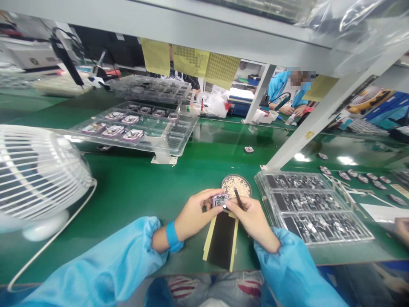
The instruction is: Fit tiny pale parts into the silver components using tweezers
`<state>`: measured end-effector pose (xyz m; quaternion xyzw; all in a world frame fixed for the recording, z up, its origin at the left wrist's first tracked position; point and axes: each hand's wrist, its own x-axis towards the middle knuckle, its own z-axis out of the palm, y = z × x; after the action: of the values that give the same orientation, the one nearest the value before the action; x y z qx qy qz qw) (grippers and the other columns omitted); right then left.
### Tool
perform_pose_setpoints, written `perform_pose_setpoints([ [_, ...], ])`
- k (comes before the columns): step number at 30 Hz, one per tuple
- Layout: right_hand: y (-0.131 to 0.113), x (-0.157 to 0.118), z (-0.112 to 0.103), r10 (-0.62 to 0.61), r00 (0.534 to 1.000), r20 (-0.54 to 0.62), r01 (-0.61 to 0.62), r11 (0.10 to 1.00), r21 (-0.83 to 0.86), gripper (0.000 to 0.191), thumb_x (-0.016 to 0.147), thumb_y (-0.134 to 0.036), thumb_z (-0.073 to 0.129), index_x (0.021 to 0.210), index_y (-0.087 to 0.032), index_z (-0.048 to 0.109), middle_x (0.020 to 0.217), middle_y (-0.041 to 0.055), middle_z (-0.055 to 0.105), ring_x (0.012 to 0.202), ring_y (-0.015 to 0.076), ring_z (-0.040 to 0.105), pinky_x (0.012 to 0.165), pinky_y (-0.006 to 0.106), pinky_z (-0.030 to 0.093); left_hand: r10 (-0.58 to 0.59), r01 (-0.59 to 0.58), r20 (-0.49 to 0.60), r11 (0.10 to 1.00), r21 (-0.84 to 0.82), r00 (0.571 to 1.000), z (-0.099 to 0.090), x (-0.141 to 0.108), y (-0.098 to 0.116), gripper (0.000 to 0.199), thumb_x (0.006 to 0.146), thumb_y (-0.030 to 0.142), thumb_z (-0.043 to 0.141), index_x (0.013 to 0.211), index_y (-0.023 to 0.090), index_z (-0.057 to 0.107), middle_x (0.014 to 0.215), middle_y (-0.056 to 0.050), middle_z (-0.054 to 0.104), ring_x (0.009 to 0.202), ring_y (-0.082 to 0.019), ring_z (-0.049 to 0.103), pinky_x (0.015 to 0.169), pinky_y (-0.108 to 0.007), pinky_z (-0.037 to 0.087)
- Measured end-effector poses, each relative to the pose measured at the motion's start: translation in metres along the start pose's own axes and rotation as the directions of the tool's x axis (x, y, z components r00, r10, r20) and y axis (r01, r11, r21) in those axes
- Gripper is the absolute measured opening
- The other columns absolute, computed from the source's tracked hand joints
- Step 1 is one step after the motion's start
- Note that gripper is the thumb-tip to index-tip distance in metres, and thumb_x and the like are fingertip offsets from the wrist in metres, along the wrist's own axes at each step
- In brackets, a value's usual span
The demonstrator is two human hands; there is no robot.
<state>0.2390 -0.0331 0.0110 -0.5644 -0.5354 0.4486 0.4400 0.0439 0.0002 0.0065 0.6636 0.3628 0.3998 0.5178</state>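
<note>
Glossy blue sleeves [105, 260] worn, cuffs [152, 228] gathered; blue band [173, 236] strapped round left wrist [160, 240]; ripped jeans [220, 290] seen bottom centre.

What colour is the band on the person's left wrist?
The band is bright blue; it shows best in the head view.

Glossy green bench [204, 157] — pale overhead shelf [191, 30]

A white fan [41, 170] stands at left, and yellow sheets [191, 60] hang below a shelf [191, 29].
</note>
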Motion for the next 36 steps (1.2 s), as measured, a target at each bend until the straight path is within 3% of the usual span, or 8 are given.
perform_pose_setpoints([
  [4,0.0011,0.0,0.0002,-0.013,1.0,0.005,0.013,1.0,-0.01,0.031,0.082,-0.045,0.074,0.083,-0.014,0.076,0.075,0.0049,0.071,0.066,0.0171,0.061,0.061,0.027,0.047,-0.053,0.054,0.017,0.993,-0.106,0.998,0.0024,0.0011,-0.0024,0.046,0.081,0.026,0.073,0.126,0.018,0.067,0.12,-0.012,0.068,0.095,-0.024,0.066,0.084,-0.035,0.055],
  [9,0.0011,0.0004,0.0006,-0.021,1.0,0.012,0.021,1.0,-0.019,0.031,0.083,-0.045,0.074,0.083,-0.014,0.076,0.076,0.0048,0.072,0.068,0.0175,0.062,0.062,0.027,0.047,-0.088,0.092,0.036,0.985,-0.146,0.995,0.0034,0.001,-0.0048,0.048,0.08,0.026,0.074,0.127,0.017,0.066,0.117,-0.012,0.07,0.093,-0.024,0.067,0.083,-0.036,0.055],
  [18,0.0025,0.0011,-0.0004,0.043,0.999,0.033,-0.043,0.999,0.018,0.033,0.08,-0.047,0.075,0.078,-0.014,0.074,0.07,0.0032,0.068,0.063,0.0156,0.058,0.06,0.027,0.046,0.027,-0.028,0.011,0.997,0.078,1.0,0.0009,-0.0014,0.0014,0.039,0.084,0.024,0.071,0.123,0.02,0.07,0.116,-0.008,0.068,0.066,-0.012,0.051,0.063,-0.026,0.047],
  [23,0.0042,0.0016,-0.0006,0.065,0.997,0.039,-0.066,0.997,0.033,0.032,0.08,-0.046,0.075,0.078,-0.014,0.073,0.07,0.0025,0.066,0.063,0.015,0.057,0.061,0.026,0.045,0.031,-0.033,0.017,0.994,0.102,0.999,0.0009,-0.0015,0.001,0.04,0.084,0.025,0.071,0.124,0.02,0.069,0.118,-0.009,0.068,0.07,-0.014,0.056,0.065,-0.026,0.05],
  [29,0.0048,0.0012,-0.0006,0.075,0.995,0.059,-0.077,0.997,0.032,0.035,0.081,-0.047,0.074,0.073,-0.013,0.069,0.062,-0.0005,0.06,0.058,0.0126,0.052,0.056,0.025,0.039,0.122,-0.125,0.028,0.972,0.199,0.992,-0.0018,-0.0024,0.0018,0.036,0.088,0.023,0.068,0.124,0.022,0.069,0.123,-0.008,0.068,0.088,-0.019,0.065,0.075,-0.029,0.054],
  [33,0.0037,0.0015,0.0004,0.058,0.998,0.033,-0.058,0.998,-0.017,0.036,0.081,-0.046,0.073,0.067,-0.014,0.064,0.06,-0.0012,0.057,0.057,0.012,0.049,0.055,0.024,0.036,0.045,-0.045,0.007,0.995,0.088,0.999,-0.0003,-0.0016,-0.0003,0.038,0.084,0.023,0.073,0.122,0.021,0.071,0.122,-0.009,0.068,0.099,-0.023,0.066,0.083,-0.032,0.056],
  [36,0.0028,0.0014,0.0018,0.008,1.0,-0.021,-0.01,0.997,-0.075,0.035,0.081,-0.043,0.073,0.064,-0.016,0.056,0.06,-0.0031,0.052,0.057,0.0113,0.046,0.056,0.024,0.036,-0.035,0.038,0.023,0.994,-0.106,0.999,0.0027,-0.0014,-0.0039,0.041,0.081,0.023,0.076,0.122,0.019,0.07,0.123,-0.01,0.069,0.104,-0.025,0.067,0.089,-0.035,0.056],
])
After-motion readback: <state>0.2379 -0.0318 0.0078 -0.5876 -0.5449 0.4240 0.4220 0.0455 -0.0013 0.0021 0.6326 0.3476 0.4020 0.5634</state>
